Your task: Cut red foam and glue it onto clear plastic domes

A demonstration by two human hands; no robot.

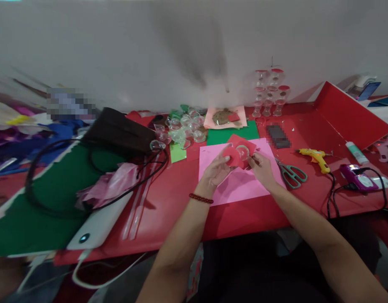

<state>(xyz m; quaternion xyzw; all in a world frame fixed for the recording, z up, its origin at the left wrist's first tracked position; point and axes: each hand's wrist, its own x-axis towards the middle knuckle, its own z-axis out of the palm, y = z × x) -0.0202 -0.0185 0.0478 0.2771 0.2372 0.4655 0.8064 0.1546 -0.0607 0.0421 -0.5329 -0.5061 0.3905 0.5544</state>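
Observation:
My left hand [217, 168], with a beaded bracelet at the wrist, is closed on a red paper disc [233, 156]. Touching the disc's right side is a clear round plastic cup [243, 152] with a pale rim. The fingers of my right hand [260, 166] pinch at this cup's right edge; the exact grip is partly hidden. Behind them shows a piece of red paper [248, 144]. Both hands are over a pink sheet [241, 189]. Just right of my right hand lie green-handled scissors [293, 175].
Clear plastic cups [189, 126] are heaped behind left, beside a peach sheet [209, 120] bearing brown material. Red-capped clear stacks [269, 94] stand by the wall. A yellow glue gun [317, 158] and a purple power adapter [358, 179] lie right. Black cable [28, 185] loops left.

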